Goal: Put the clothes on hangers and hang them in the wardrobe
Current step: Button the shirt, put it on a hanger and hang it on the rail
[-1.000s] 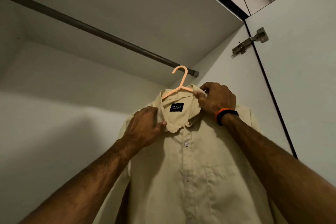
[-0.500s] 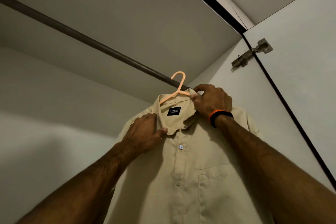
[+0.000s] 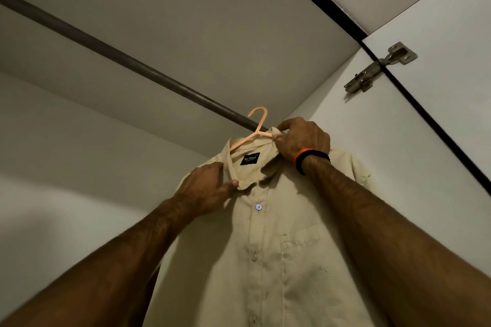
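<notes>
Head view: beige button-up shirt [image 3: 279, 247] on peach plastic hanger [image 3: 256, 130], hook at wardrobe rail [image 3: 127, 64]. Left hand [image 3: 207, 191] pinches collar; right hand [image 3: 305, 138] grips collar by the hanger's shoulder.

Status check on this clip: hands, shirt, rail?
Left hand and right hand both gripping shirt at collar. Orange hanger hook up at rail; seating unclear. Nothing in the way.

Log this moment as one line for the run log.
step: hanging shirt | hanger: hook at rail | left hand: holds collar | right hand: pinches collar at hanger
</notes>
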